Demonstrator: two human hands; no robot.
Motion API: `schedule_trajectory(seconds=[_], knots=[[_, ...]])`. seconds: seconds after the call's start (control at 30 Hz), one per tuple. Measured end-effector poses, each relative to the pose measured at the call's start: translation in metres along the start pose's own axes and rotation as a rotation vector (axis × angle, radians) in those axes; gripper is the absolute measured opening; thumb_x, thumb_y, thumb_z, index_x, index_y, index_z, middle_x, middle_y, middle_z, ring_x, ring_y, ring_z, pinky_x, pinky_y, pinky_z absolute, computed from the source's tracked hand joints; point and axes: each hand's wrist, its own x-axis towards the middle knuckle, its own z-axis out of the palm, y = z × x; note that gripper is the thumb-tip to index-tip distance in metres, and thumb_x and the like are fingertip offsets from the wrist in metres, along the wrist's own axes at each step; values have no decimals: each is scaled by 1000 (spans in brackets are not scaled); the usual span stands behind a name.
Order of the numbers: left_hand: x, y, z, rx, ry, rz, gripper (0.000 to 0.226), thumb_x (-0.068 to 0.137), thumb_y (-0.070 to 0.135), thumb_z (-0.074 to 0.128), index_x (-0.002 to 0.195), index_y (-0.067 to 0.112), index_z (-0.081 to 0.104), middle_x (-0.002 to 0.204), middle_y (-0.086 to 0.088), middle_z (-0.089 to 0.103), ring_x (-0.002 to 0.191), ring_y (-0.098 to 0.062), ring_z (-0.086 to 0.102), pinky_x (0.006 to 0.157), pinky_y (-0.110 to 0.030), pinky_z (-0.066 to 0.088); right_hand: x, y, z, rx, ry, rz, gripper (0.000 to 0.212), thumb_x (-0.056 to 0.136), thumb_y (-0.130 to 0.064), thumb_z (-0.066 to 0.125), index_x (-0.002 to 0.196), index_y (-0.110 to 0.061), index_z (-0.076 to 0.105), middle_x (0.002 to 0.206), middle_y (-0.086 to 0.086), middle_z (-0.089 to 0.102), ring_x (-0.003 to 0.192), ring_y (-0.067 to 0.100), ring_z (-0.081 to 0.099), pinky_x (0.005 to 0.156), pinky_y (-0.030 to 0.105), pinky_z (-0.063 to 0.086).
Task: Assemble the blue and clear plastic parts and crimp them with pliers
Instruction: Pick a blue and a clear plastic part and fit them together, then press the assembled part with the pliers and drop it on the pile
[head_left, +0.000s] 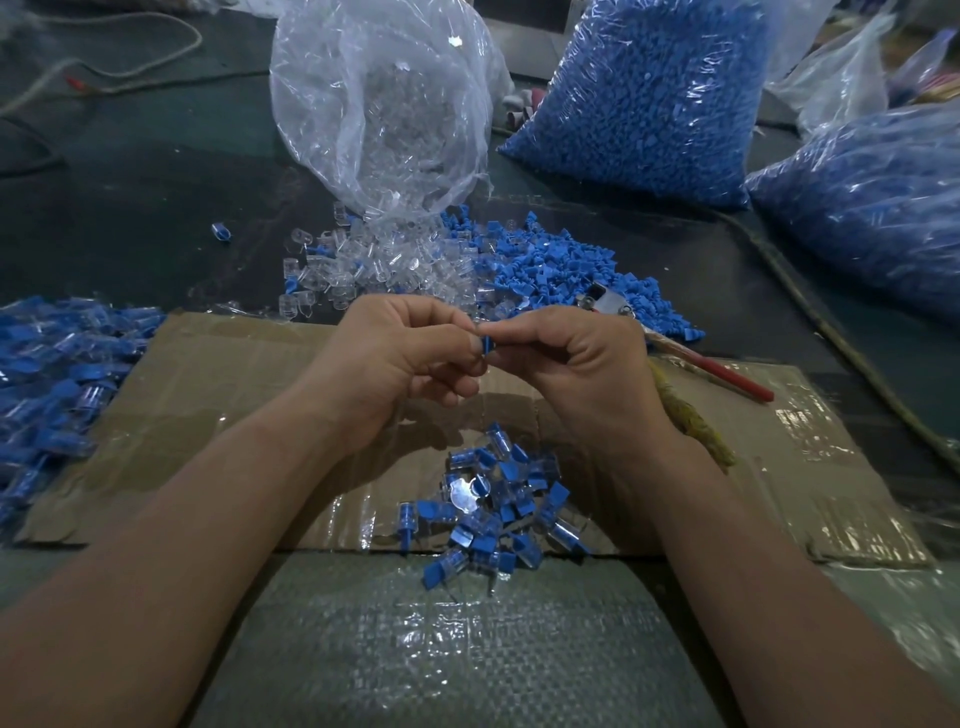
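Left stock: the heap of blue-and-clear plastic pieces (57, 374) lies at the left edge of the tabletop (130, 208), well apart from your hands, probably set aside.
Clear supply: the crumpled transparent bag (384, 104) opens toward you, spilling loose clear plastic parts (374, 260) within reach.
Left hand (395, 358): grip closed; thumb and forefinger pinch the small blue plastic part (487, 345).
Task piece: raised above the brown cardboard sheet (208, 415), between both grips; you cannot tell whether a clear part is already fitted.
Near heap: the small pile of joined pieces (498, 509) lies below your hands, likely awaiting crimping.
Right hand (576, 364): grip closed, fingertips pinching the same blue part from the other side.
Blue supply: the loose blue plastic parts (561, 260) lie just beyond your right hand.
Pliers: the red-handled metal pliers (717, 371) rest untouched just right of your right hand.
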Motion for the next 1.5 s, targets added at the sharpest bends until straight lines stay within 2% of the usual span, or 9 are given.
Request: schedule_trajectory(seconds=[0.13, 0.33, 0.53, 0.67, 0.8, 1.0, 1.1, 1.3, 1.5], knots=[[0, -1, 0, 6, 0, 7, 15, 75, -7, 60, 67, 5, 61, 53, -7, 63, 43, -13, 58, 40, -17, 46, 0, -3, -3, -56, -13, 15, 27, 75, -7, 70, 102, -7, 68, 86, -7, 66, 82, 5, 65, 75, 18, 54], [1, -1, 0, -45, 20, 13, 12, 60, 7, 65, 70, 4, 60, 56, -7, 65, 45, -12, 58, 41, -17, 47, 4, 2, -31, -370, 141, 306, 38, 74, -25, 73, 110, -16, 65, 86, -12, 63, 79, 3, 60, 79, 24, 52], [1, -1, 0, -66, 24, 19, 13, 59, 9, 65, 70, 4, 60, 56, -7, 64, 46, -12, 58, 42, -17, 47, 4, 23, -66, -715, -16, 684, 78, 67, -49, 75, 132, -16, 46, 133, 4, 50, 118, 22, 47, 94, 36, 38], [1, -2, 0, -61, 29, 29, 6, 66, 3, 64, 70, 4, 60, 56, -7, 64, 46, -12, 59, 42, -17, 48, 5, 31, -69, -812, -152, 825, 69, 62, -60, 72, 110, -15, 52, 109, 6, 56, 88, 21, 47, 72, 32, 37], [1, -2, 0, -59, 15, 29, 8, 66, 4, 63, 72, 4, 59, 59, -7, 66, 49, -12, 61, 44, -16, 49, 6, 32, -69, -784, -110, 821, 62, 62, -57, 74, 105, -14, 57, 89, -1, 49, 79, 16, 44, 68, 31, 37], [1, -2, 0, -107, -7, 29, 15, 61, 7, 59, 74, 3, 56, 60, -7, 66, 53, -14, 63, 49, -18, 52, 6, 28, -68, -766, -11, 774, 61, 64, -41, 79, 115, -13, 61, 112, 5, 63, 97, 23, 56, 78, 33, 43], [2, -3, 0, -112, 14, 43, 11, 64, 5, 58, 74, 3, 55, 59, -7, 66, 53, -13, 63, 49, -18, 52, 6, 20, -64, -782, 66, 671, 44, 63, -27, 76, 105, -16, 66, 99, 4, 67, 89, 22, 59, 80, 36, 48], [4, -5, 0, -189, 72, 79, 6, 74, -1, 57, 76, 4, 54, 60, -7, 66, 54, -14, 64, 48, -18, 52, 5, 7, -53, -613, 229, 434, 42, 69, -2, 60, 108, -16, 62, 86, -1, 62, 82, 20, 59, 76, 36, 49], [5, -5, -1, -178, 129, 154, 13, 82, -4, 53, 77, 8, 56, 63, -4, 68, 58, -13, 65, 50, -17, 51, 2, 4, -36, -663, 81, 207, 36, 68, -3, 60, 102, -11, 58, 92, -6, 45, 87, 13, 43, 70, 27, 30]])
